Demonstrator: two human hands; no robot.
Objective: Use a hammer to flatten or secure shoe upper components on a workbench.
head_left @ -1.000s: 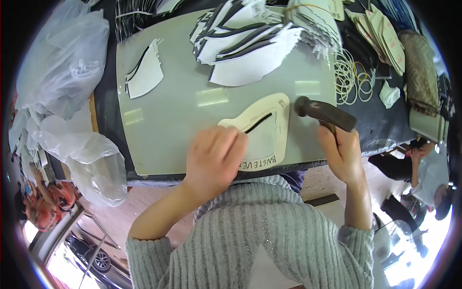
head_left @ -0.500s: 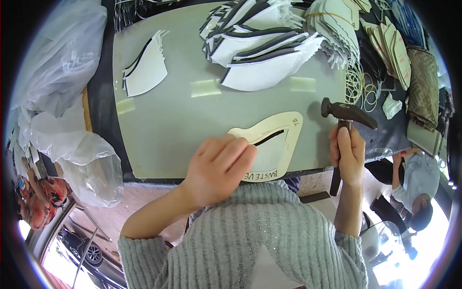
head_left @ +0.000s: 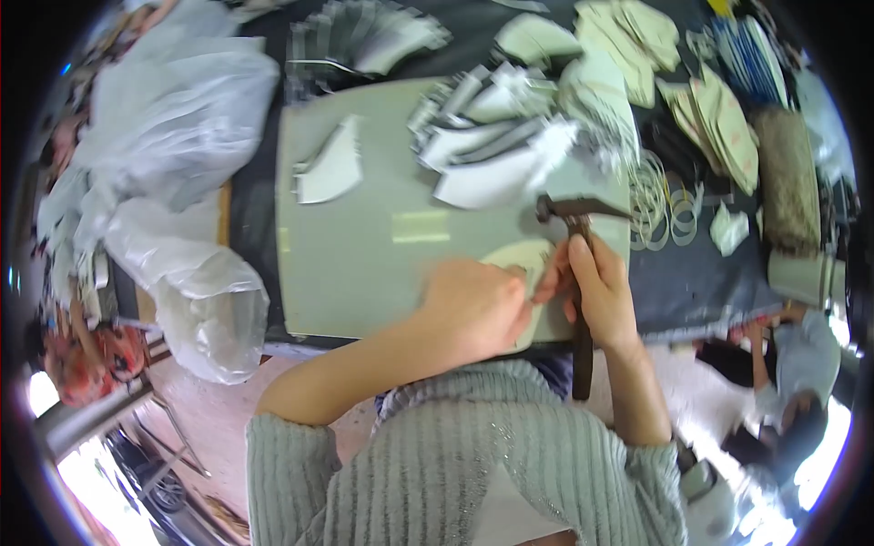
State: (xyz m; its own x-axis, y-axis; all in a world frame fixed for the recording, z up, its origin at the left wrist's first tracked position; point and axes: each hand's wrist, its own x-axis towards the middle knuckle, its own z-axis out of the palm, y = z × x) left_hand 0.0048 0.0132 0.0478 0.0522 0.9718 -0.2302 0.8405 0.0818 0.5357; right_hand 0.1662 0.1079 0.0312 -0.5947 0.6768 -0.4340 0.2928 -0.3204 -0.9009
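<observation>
My right hand (head_left: 598,287) grips a cobbler-style hammer (head_left: 575,211) by its dark handle, the metal head up and the handle's end hanging past the board's near edge. Its fingertips reach left, close to my left hand. Blurred by motion, my left hand (head_left: 475,302) is closed, fingers curled down over a cream pattern template (head_left: 517,255). Whatever is between those fingers is hidden. The template lies at the near edge of a smooth grey-green board (head_left: 364,264). A thin black strip seen on the template earlier is covered now.
White cut pieces with dark edges (head_left: 505,168) are heaped at the board's back, a smaller stack (head_left: 332,168) at its left. To the right lie cord loops (head_left: 648,205), cream pieces (head_left: 719,127) and a brown roll (head_left: 788,182). Clear plastic bags (head_left: 196,300) fill the left. People sit at both sides.
My right hand has brought the hammer left, close to my left hand. The left hand has moved right over the template. The whole view has shifted, showing more of the table's back.
</observation>
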